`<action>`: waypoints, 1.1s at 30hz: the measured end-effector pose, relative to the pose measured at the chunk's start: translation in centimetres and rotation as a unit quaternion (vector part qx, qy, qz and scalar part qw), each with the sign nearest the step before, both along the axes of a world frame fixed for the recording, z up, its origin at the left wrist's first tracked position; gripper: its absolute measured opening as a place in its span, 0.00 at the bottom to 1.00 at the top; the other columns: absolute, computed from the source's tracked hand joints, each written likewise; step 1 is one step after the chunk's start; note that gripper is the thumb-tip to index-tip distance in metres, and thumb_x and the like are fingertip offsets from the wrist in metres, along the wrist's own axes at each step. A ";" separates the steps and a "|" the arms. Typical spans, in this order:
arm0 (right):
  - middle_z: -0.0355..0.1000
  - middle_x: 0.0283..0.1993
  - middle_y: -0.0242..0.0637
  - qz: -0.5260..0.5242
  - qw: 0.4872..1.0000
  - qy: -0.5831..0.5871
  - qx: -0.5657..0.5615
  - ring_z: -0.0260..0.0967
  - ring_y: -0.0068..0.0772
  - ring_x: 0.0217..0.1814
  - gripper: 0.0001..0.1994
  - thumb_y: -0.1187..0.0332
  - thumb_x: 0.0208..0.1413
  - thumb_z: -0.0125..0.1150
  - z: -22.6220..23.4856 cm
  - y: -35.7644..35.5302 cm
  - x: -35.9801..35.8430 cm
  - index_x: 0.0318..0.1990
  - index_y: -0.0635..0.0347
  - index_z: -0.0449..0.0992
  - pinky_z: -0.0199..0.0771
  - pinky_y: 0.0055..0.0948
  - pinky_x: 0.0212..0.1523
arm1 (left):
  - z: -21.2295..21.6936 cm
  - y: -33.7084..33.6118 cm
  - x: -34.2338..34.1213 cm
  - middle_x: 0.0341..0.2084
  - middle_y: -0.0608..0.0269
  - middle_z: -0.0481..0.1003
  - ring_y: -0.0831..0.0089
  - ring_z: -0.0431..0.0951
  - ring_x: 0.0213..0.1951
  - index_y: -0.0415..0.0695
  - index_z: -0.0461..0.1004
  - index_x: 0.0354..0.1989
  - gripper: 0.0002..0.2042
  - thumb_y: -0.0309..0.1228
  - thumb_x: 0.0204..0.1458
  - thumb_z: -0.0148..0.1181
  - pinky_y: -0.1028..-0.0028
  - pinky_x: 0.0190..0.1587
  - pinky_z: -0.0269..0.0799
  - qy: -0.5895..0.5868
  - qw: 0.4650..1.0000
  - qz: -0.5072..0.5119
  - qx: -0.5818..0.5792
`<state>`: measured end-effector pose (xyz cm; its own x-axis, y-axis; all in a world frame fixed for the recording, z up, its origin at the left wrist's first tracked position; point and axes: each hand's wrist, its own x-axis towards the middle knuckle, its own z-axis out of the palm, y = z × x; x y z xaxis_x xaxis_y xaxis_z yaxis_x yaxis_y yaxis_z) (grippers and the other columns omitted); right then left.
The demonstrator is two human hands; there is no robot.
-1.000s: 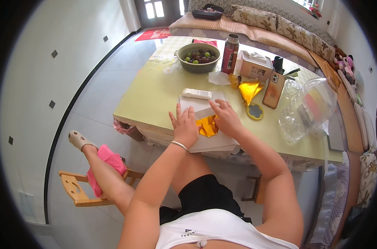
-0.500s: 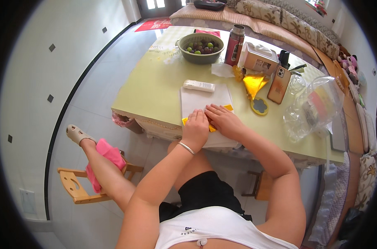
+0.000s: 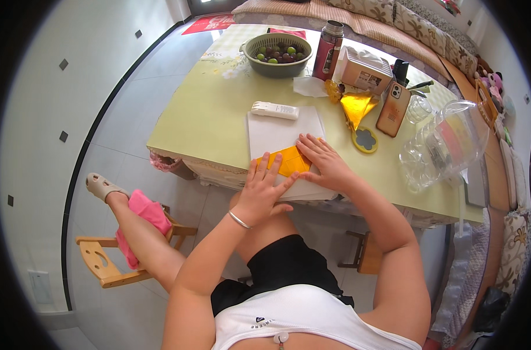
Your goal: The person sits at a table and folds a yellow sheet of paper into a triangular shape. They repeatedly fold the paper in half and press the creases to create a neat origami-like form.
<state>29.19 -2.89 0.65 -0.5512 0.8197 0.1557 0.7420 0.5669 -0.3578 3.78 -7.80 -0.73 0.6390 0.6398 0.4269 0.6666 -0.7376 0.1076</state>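
Head view shows the gold foil sheet [image 3: 288, 161] on white papers [image 3: 266, 133], at the near edge of the tabletop [image 3: 201, 125]. The left hand [image 3: 265, 185] and right hand [image 3: 328, 166] rest spread flat on its two ends, gripping nothing. It is probably light, slippery and easily creased; its edges offer best hold.

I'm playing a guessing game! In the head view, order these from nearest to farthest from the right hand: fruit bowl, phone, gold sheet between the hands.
1. Gold sheet: touching the right hand, on its left.
2. Phone: beyond, to the right.
3. Fruit bowl: farther back, left.
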 end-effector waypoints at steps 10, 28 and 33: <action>0.62 0.73 0.42 0.015 0.999 0.019 0.025 0.53 0.44 0.77 0.42 0.52 0.47 0.71 1.5 -1.5 0.9 0.69 0.59 0.64 0.48 0.44 0.77 | 0.9 1.3 -1.8 0.53 0.55 0.77 0.56 0.75 0.56 0.40 0.77 0.53 0.20 0.28 0.50 0.64 0.58 0.60 0.67 -0.137 0.987 0.078 0.001; 0.78 0.46 0.38 -0.099 0.973 0.204 0.052 0.74 0.35 0.48 0.13 0.77 0.53 0.65 0.3 -1.1 0.3 0.47 0.61 0.77 0.74 0.35 0.51 | -0.2 2.4 -1.5 0.34 0.58 0.78 0.63 0.78 0.39 0.40 0.81 0.35 0.06 0.20 0.48 0.64 0.64 0.42 0.74 -0.264 0.957 0.121 0.031; 0.76 0.34 0.31 -0.184 0.821 0.520 -0.144 0.74 0.20 0.31 0.06 0.79 0.58 0.65 -0.3 1.0 -0.6 0.42 0.63 0.76 0.74 0.21 0.33 | -0.7 3.6 -1.5 0.30 0.65 0.80 0.78 0.78 0.27 0.38 0.78 0.38 0.02 0.22 0.59 0.61 0.78 0.29 0.73 -0.516 0.789 0.202 -0.267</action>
<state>28.63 -1.93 0.37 0.0511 0.9864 0.1561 0.0517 0.1535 -0.9868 2.27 -4.20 -1.43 -0.1745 0.9667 0.1871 0.1911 -0.1531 0.9695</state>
